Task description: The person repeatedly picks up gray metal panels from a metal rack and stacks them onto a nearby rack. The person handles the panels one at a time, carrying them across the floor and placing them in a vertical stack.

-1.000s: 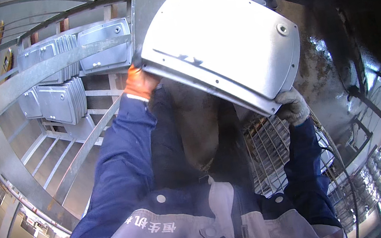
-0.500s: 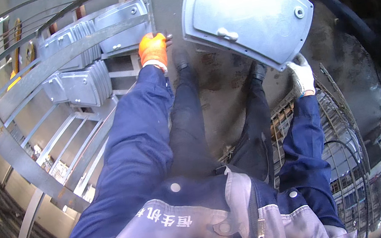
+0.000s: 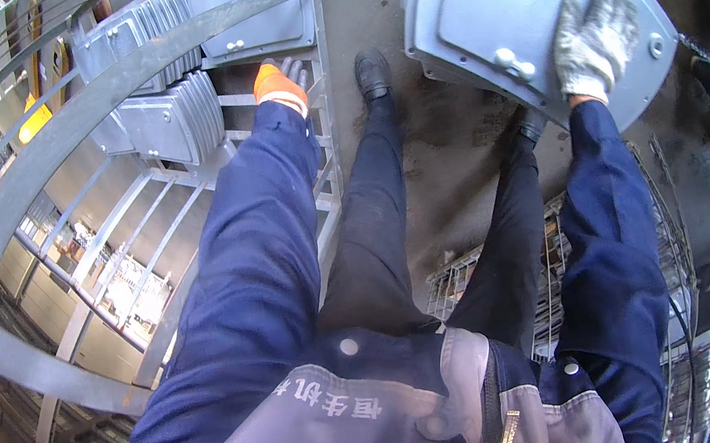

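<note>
My right hand (image 3: 595, 40), in a whitish-grey work glove, lies flat on the face of a grey metal cover plate (image 3: 478, 4) at the upper right, its fingers stretched out. The plate is tapered, with a raised panel, a small knob-like fitting and a round boss near one corner. Edges of more such plates show beneath it, so it lies on top of a pile. At the metal rack on the left, my left hand (image 3: 283, 85) wears an orange glove with grey fingers. Its fingers are extended and nothing shows in them.
The barred metal rack (image 3: 126, 58) holds several stacked grey plates (image 3: 174, 120) on my left. A yellow object (image 3: 34, 118) is beyond it. By my right leg is a wire-mesh basket (image 3: 558, 258). My dark shoes (image 3: 372, 73) stand on the grey floor.
My right hand has gone from the plate's near corner to flat on its face. Plates and rack sit differently in view, and lower plates now show. My left hand's fingers look straighter.
</note>
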Demonstrator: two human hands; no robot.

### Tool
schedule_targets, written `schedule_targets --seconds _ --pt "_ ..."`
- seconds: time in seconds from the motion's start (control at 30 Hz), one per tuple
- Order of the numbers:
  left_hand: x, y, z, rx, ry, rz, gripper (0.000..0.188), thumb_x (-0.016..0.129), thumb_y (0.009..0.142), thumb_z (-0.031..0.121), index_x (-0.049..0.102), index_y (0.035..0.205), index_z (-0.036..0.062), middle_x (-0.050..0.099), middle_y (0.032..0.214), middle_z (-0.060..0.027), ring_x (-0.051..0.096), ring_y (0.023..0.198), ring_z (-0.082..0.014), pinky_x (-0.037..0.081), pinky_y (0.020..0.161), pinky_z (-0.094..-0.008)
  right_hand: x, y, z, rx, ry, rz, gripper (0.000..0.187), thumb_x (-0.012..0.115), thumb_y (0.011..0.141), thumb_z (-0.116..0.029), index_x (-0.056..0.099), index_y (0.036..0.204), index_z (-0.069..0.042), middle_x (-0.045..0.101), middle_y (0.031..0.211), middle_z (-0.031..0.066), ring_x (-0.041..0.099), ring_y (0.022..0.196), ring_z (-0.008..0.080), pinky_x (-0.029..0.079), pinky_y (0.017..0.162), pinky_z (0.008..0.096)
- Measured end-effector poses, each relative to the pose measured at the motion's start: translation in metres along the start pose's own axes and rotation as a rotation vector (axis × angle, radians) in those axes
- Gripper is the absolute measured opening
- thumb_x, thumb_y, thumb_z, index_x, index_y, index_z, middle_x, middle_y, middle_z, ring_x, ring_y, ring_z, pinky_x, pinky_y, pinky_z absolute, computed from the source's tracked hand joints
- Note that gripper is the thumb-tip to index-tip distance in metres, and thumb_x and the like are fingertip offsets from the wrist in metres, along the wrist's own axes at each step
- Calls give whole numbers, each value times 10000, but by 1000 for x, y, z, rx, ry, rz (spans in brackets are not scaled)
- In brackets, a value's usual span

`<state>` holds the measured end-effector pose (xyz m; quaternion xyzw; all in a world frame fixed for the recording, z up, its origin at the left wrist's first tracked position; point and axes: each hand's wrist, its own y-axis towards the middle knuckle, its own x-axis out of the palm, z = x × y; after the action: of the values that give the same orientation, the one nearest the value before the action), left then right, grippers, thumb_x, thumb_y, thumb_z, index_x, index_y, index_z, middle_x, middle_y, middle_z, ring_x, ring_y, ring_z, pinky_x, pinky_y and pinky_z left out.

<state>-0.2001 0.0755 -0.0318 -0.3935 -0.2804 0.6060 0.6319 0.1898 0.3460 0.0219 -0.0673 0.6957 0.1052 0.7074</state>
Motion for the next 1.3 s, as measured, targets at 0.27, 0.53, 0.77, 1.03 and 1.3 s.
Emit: schedule_targets --seconds 0.27,0.53,0.77,1.03,1.3 --pt "16 100 -6 -308 451 228 595 444 995 457 384 1460 92 418 1527 -126 403 1383 -281 311 1131 -443 2 -4 9 -116 113 157 571 578 957 -381 518 1390 -13 470 1447 251 410 1362 417 283 1162 493" --pt "34 148 -26 -91 2161 -249 777 538 912 595 315 1530 180 342 1584 -67 315 1439 -242 199 1198 -436 -6 -3 6 -145 151 127 534 545 976 -295 491 1406 17 466 1420 283 451 1274 427 313 1111 504" --pt "30 158 -22 -10 2677 -459 794 718 786 547 471 1444 177 484 1482 -88 437 1356 -243 288 1159 -368 -8 2 0 -253 -80 156 577 191 1075 -428 322 1497 -56 392 1515 188 411 1369 281 373 1168 380" --pt "11 147 -11 25 1312 -72 987 870 646 322 382 1468 76 552 1386 -156 531 1245 -319 401 1062 -393 -6 -1 7 -178 229 139 523 523 993 -318 506 1385 27 482 1356 274 457 1250 421 348 1081 508" --pt "42 136 20 399 2311 -216 1055 971 548 297 430 1406 5 628 1258 -229 610 1168 -317 479 1001 -377 -4 0 11 -190 253 129 518 538 990 -291 489 1393 29 443 1393 266 451 1262 405 356 1084 495"
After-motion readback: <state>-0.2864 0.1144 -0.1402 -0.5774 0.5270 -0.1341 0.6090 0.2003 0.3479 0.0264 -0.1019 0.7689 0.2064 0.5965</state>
